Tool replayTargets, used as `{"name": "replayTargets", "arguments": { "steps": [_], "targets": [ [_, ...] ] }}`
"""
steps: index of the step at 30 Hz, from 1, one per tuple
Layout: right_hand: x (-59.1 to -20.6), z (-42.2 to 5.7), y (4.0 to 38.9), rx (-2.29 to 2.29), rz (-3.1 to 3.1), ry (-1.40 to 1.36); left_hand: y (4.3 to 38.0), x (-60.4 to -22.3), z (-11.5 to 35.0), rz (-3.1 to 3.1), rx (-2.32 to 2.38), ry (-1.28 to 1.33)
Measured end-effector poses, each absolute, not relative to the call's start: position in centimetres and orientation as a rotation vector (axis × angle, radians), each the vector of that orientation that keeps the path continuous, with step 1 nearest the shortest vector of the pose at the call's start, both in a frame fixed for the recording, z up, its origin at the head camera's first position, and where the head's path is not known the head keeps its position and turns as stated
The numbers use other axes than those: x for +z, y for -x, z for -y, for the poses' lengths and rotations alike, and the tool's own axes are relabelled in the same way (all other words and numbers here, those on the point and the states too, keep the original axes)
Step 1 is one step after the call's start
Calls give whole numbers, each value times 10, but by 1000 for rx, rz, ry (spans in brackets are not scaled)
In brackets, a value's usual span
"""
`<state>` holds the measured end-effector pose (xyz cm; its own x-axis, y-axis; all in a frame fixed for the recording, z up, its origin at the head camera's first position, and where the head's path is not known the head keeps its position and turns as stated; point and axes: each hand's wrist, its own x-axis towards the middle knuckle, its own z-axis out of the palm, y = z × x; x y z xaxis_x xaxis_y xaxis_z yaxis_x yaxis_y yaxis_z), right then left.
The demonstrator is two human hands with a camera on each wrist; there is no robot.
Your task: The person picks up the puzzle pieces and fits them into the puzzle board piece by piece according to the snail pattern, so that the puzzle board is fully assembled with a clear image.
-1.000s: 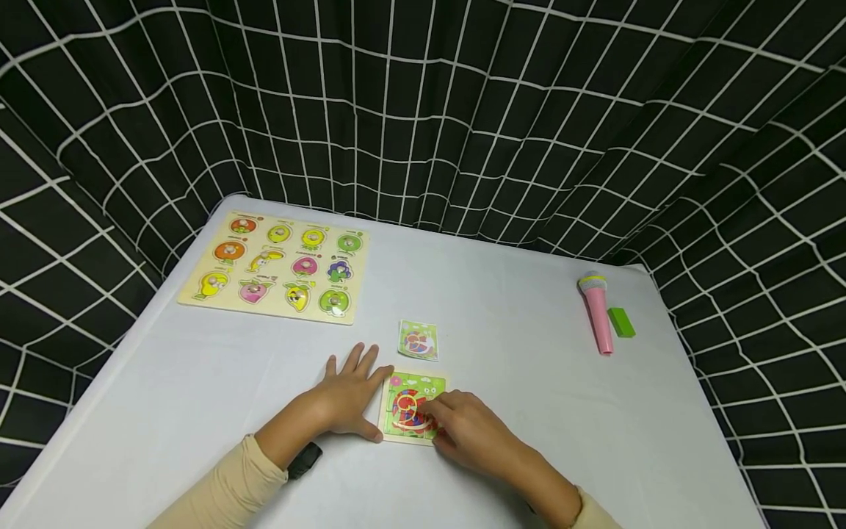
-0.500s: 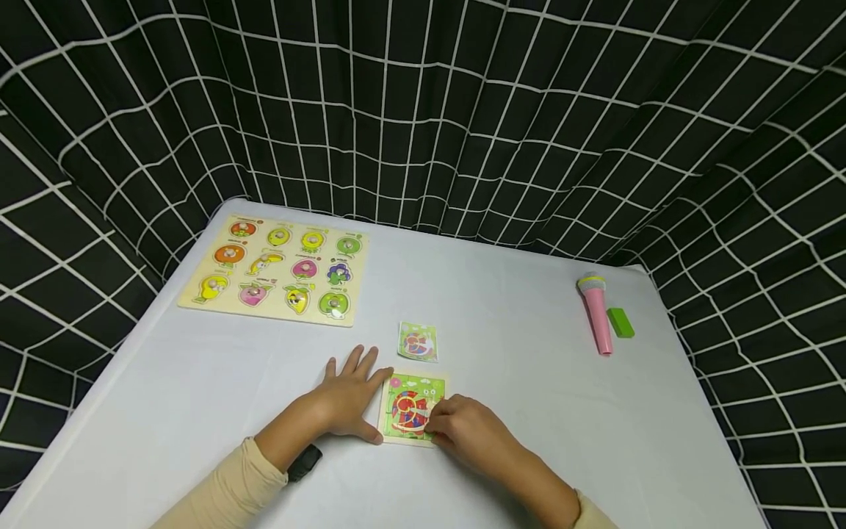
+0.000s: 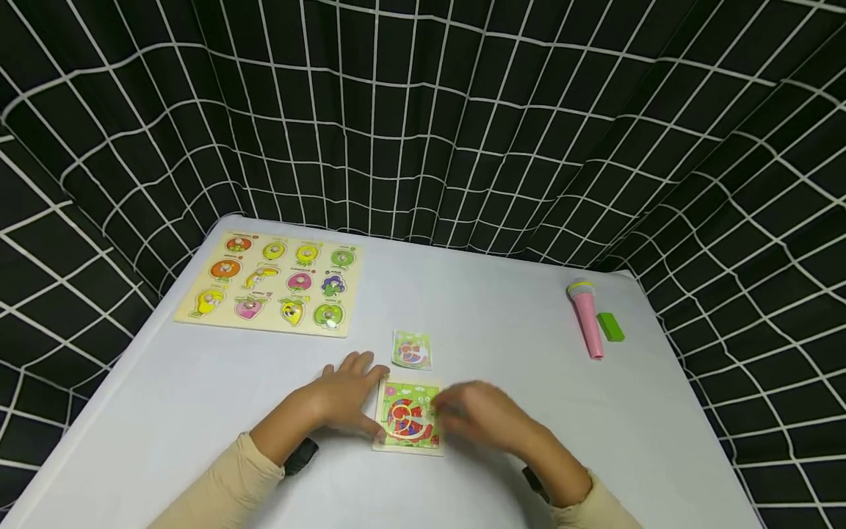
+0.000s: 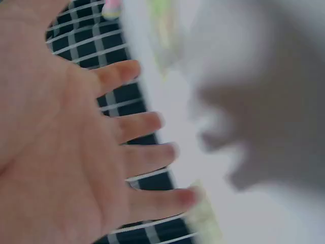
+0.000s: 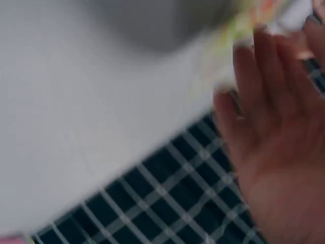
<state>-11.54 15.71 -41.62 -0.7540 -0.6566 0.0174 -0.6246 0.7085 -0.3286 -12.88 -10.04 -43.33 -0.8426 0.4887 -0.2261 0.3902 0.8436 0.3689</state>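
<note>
A small square jigsaw puzzle (image 3: 410,416) with a red and blue spiral creature on green lies in a wooden frame before the person. The left hand (image 3: 345,393) is at its left side in the head view, forefinger near the upper corner and thumb at the lower one. In the left wrist view the fingers of the left hand (image 4: 101,147) are spread and straight. The right hand (image 3: 487,416), blurred, hovers at the puzzle's right edge. The right wrist view shows the right hand (image 5: 277,127) with extended fingers and nothing seen in them. Behind the puzzle lies a matching picture card (image 3: 412,350).
A wooden fruit peg puzzle board (image 3: 274,323) occupies the back left of the white table (image 3: 502,308). At the right lie a pink toy microphone (image 3: 587,319) and a green block (image 3: 611,327). A black curtain with white grid lines (image 3: 396,110) surrounds the table.
The right hand has moved off the puzzle to the right, uncovering its lower right part. The left hand stays at the left edge. The head view has shifted slightly.
</note>
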Motion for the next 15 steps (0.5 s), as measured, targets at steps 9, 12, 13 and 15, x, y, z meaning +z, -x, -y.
{"name": "replayTargets", "arguments": {
  "steps": [9, 12, 13, 15],
  "targets": [
    [-363, -159, 143, -331, -3229, 498, 157, -372, 101, -3157, 452, -582],
    [-363, -158, 142, -314, -3222, 470, 154, -371, 98, -3144, 439, -565],
    [-364, -158, 141, -313, -3223, 469, 154, -371, 98, -3146, 436, -559],
    [-364, -157, 141, -313, -3232, 474, 155, -372, 97, -3158, 434, -548]
  ]
}}
